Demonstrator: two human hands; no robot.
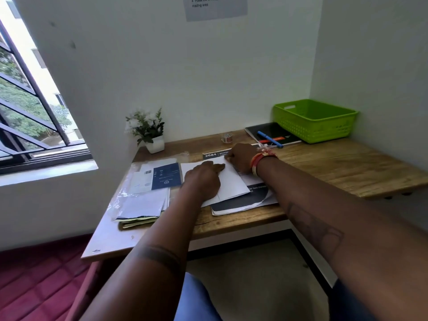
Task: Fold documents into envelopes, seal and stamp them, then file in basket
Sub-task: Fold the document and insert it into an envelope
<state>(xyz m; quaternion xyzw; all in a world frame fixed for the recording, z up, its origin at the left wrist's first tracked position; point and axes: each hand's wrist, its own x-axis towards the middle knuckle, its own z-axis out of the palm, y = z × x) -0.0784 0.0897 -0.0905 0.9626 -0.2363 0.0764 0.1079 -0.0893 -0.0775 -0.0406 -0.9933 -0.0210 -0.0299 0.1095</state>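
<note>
Pressing flat, the left hand pins one white folded document on the counter; the right hand pinches its far edge. One green basket stands right of both grips, bare counter between.

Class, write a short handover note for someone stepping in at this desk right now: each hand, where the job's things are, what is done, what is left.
Left hand: flat, pressing the white sheet mid-desk.
Right hand: fingers curled at the sheet's far edge, apparently pinching it.
The sheet looks partly folded and lies over other printed papers.
Envelopes: piled to the left.
Green basket: far right corner; its inside is hidden.
Done: the fold has been started.
Left: finish the fold, insert, seal, stamp, file in the basket.
</note>
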